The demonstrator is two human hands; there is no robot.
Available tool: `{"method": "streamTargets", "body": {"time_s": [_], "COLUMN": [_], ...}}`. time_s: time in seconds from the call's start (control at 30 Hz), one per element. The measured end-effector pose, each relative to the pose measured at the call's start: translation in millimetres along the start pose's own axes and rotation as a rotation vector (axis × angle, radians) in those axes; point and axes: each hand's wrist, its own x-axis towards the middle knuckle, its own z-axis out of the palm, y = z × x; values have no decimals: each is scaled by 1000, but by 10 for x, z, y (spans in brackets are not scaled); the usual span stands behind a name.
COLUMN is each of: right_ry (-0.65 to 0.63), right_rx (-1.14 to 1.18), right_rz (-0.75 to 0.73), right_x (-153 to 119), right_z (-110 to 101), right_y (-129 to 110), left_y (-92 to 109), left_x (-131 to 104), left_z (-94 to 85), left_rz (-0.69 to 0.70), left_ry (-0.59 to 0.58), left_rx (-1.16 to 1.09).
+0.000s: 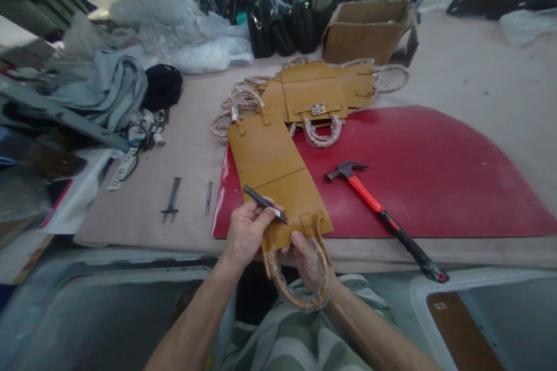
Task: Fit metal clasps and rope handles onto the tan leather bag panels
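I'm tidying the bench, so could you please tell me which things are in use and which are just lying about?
In use:
left hand holding a thin dark tool
right hand on the wrapped handle
tan leather bag panel

Lying about:
hammer
stack of tan panels
cardboard box
black handbags

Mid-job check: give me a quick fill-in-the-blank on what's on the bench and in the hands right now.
1. The left hand holds a thin dark ____.
2. The right hand grips the wrapped ____ of the tan leather bag panel.
3. The hammer with the orange-and-black shaft lies on the ____ mat.
4. The cardboard box stands at the table's ____ edge.

Missing words: tool; handle; red; far
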Motion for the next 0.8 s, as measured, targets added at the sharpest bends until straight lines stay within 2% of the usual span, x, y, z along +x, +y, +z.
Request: {"method": "streamTargets", "body": {"time_s": [0.27, 0.63, 0.8], "right_ry": [-25, -69, -90], "right_rx": [19, 49, -65], "right_rz": [10, 92, 72], "right_x": [43, 34, 31], "right_z": [11, 21, 2], "right_y": [-96, -135, -128], "left_y": [-1, 43, 46], "left_x": [-5, -63, -77], "left_z": [-17, -21, -10], "left_rz": [-50, -33, -10], "left_ry": [5, 16, 39], "left_rx": [-67, -3, 8]}}
